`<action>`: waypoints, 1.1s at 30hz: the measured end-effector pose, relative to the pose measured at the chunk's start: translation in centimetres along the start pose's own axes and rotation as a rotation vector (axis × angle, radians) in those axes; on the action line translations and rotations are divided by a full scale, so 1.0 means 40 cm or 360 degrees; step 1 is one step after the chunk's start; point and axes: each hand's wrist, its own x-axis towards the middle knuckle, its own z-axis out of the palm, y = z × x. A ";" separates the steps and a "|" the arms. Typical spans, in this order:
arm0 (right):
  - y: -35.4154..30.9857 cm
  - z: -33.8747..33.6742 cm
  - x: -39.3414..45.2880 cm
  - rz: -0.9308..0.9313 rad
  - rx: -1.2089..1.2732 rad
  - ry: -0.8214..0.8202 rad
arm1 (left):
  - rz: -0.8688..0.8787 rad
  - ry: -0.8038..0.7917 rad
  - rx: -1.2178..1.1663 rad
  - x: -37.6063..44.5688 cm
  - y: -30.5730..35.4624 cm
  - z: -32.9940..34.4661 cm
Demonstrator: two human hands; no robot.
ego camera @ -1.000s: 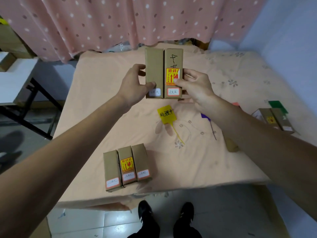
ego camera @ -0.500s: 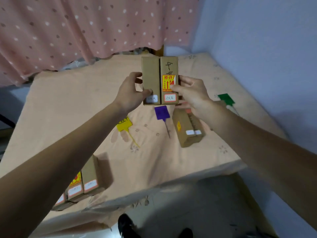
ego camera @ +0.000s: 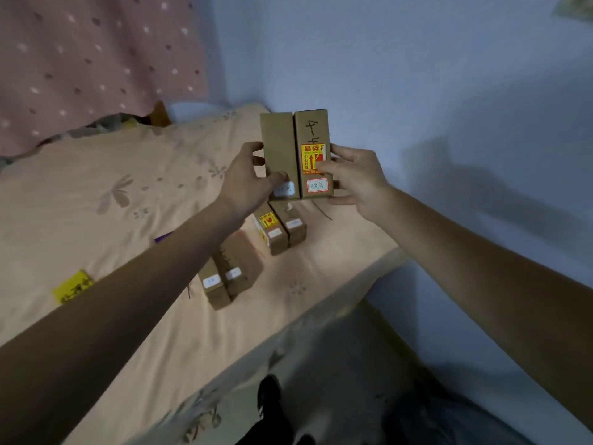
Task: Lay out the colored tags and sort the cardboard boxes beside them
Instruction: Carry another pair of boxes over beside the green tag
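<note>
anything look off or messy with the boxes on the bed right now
Nothing stands out. The left hand and right hand hold two boxes upright, side by side; two pairs of boxes lie neatly on the bedspread.

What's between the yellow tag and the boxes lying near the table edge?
In the head view, the person's left forearm crosses between the yellow tag and the nearer pair of boxes. A purple tag peeks out above the arm.
</note>
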 end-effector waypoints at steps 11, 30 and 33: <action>0.091 -0.137 0.364 0.0312 -0.0261 0.0029 | -0.0465 -0.0227 -0.0283 0.335 -0.070 0.269; 0.440 -0.237 0.758 0.0723 -0.0677 -0.0374 | -0.1370 -0.0145 -0.0518 0.467 -0.306 0.646; 0.403 -0.243 0.777 0.0704 -0.0769 -0.0381 | -0.1342 -0.0106 -0.0262 0.475 -0.289 0.624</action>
